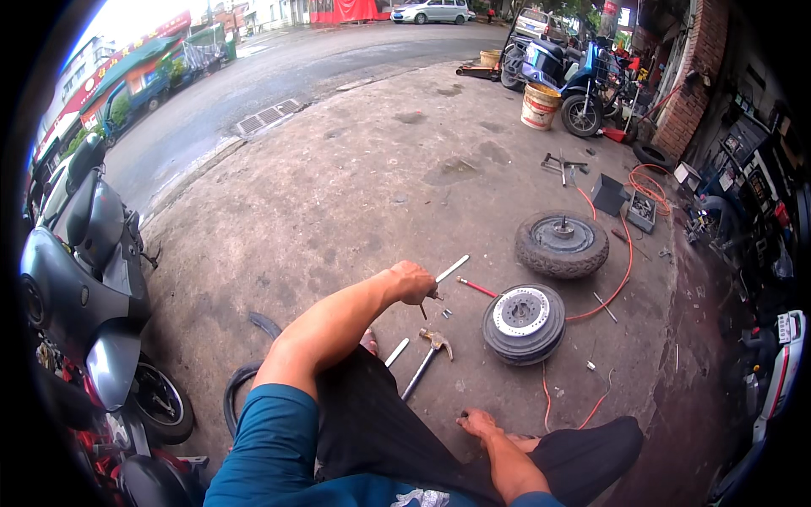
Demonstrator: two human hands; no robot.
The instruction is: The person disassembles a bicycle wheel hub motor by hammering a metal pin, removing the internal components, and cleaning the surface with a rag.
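Note:
My left hand (411, 282) reaches forward, its fingers closed. A thin dark piece shows below them, too small to name. Just beyond lies a flat metal bar (454, 267). My right hand (479, 422) is low over the ground beside my leg, fingers pinched around something small and dark. A claw hammer (437, 340) lies between my hands, with another flat bar (396, 352) to its left. Right of the hammer, a small wheel (521, 311) with a pale, perforated hub lies flat. A red-handled tool (478, 288) touches or nearly touches its tyre.
A knobby-tyred wheel (562, 243) lies behind the small one. An orange hose (627, 269) curves past both. Grey bins (608, 195) stand to the right. Scooters are parked at left (101, 279) and far right (574, 80), near a bucket (540, 106). Black rubber (230, 397) lies by my left arm.

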